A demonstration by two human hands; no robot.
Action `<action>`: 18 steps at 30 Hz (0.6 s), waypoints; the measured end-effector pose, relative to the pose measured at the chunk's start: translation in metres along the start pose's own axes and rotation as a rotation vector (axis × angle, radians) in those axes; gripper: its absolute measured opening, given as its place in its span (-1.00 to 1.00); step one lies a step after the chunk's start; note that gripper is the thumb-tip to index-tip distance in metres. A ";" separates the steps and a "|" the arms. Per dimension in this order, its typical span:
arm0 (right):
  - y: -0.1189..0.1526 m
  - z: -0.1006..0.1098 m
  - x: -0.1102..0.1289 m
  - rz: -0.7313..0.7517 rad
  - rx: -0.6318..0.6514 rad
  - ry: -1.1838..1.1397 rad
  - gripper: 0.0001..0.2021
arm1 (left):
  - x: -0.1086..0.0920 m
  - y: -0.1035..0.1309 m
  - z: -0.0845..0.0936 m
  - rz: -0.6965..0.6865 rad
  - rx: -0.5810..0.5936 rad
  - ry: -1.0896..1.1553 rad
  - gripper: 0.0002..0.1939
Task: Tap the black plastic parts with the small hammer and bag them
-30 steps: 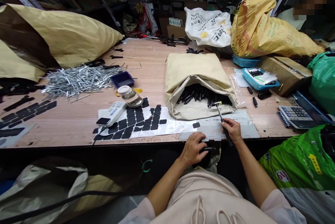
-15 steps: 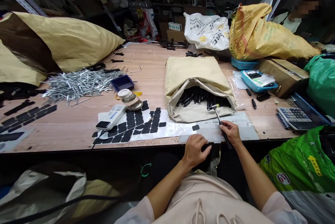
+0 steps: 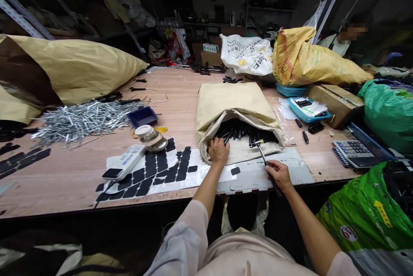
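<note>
A beige sack (image 3: 230, 95) lies on the table with its mouth facing me, and several black parts (image 3: 238, 131) show inside. My left hand (image 3: 219, 151) is at the left side of the mouth, its fingers closed at a black part near the sack's edge; exactly what they grip is too small to tell. My right hand (image 3: 279, 175) is wrapped round the dark handle of a small hammer (image 3: 262, 153). The hammer's head, with a yellowish face, rests at the right part of the sack's opening.
Left of the sack are black pads (image 3: 156, 162), a white device (image 3: 124, 163), a jar (image 3: 151, 138), a blue tray (image 3: 143, 116) and metal rods (image 3: 87, 116). On the right stand a calculator (image 3: 353, 147), a blue basket (image 3: 309, 110) and a green bag (image 3: 364, 198). A person (image 3: 338, 43) is behind.
My left hand has moved forward and left from the table's front edge to the sack's mouth. My right hand still holds the hammer. The view has shifted a little.
</note>
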State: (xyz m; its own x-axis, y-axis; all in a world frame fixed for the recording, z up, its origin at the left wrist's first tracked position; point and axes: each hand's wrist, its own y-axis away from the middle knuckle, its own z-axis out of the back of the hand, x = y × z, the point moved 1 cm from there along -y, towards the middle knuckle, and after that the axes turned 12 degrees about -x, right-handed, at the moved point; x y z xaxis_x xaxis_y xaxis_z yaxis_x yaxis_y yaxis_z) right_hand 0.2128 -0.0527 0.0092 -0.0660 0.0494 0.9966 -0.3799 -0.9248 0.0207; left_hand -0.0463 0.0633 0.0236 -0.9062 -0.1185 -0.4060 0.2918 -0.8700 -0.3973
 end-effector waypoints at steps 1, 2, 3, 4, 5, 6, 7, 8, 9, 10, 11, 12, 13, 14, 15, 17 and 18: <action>0.000 0.000 0.000 -0.005 0.005 -0.001 -0.60 | 0.001 0.002 -0.001 0.003 -0.017 0.004 -0.75; 0.000 0.000 0.000 -0.008 0.009 -0.002 -0.61 | 0.002 0.004 -0.001 0.004 -0.027 0.014 -0.76; 0.000 0.000 0.000 -0.008 0.012 -0.005 -0.62 | 0.002 0.006 0.001 0.002 -0.033 0.029 -0.77; 0.000 -0.001 -0.001 -0.005 0.011 -0.008 -0.62 | 0.003 0.007 0.003 -0.003 -0.039 0.043 -0.78; 0.000 -0.001 -0.001 -0.001 0.009 -0.010 -0.62 | 0.003 0.009 0.006 -0.008 -0.047 0.057 -0.79; 0.000 -0.001 -0.001 0.003 0.005 -0.010 -0.62 | 0.002 0.012 0.009 -0.013 -0.058 0.069 -0.80; 0.000 0.000 -0.001 0.005 0.003 -0.007 -0.62 | 0.000 0.016 0.013 -0.018 -0.072 0.080 -0.81; 0.000 0.000 -0.002 0.005 0.002 -0.002 -0.61 | -0.003 0.021 0.016 -0.024 -0.085 0.092 -0.81; -0.001 0.000 -0.002 0.006 0.002 0.004 -0.61 | -0.007 0.026 0.018 -0.039 -0.088 0.111 -0.82; -0.001 0.001 -0.003 0.006 0.004 0.009 -0.60 | -0.012 0.032 0.019 -0.069 -0.073 0.141 -0.83; -0.001 0.001 -0.003 0.008 0.006 0.013 -0.60 | -0.018 0.038 0.019 -0.117 -0.036 0.182 -0.84; -0.001 0.002 -0.003 0.010 0.007 0.014 -0.60 | -0.025 0.044 0.018 -0.176 0.019 0.227 -0.85; -0.001 0.002 -0.003 0.012 0.004 0.015 -0.59 | -0.031 0.049 0.016 -0.236 0.082 0.268 -0.87; -0.001 0.003 -0.003 0.017 -0.001 0.017 -0.59 | -0.036 0.053 0.014 -0.286 0.140 0.299 -0.87; -0.001 0.003 -0.002 0.025 -0.007 0.020 -0.59 | -0.040 0.055 0.010 -0.313 0.186 0.319 -0.87; 0.000 0.003 -0.002 0.047 -0.014 0.036 -0.59 | -0.042 0.058 0.004 -0.299 0.236 0.345 -0.84; 0.001 0.003 -0.002 0.059 -0.011 0.047 -0.59 | -0.041 0.058 0.001 -0.276 0.249 0.362 -0.82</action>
State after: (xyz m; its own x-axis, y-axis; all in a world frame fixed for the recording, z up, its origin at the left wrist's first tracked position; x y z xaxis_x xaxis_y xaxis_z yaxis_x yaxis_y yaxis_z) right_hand 0.2159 -0.0545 0.0077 -0.1317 0.0132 0.9912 -0.3845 -0.9223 -0.0388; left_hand 0.0077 0.0174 0.0185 -0.7620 0.2669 -0.5900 -0.0650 -0.9380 -0.3404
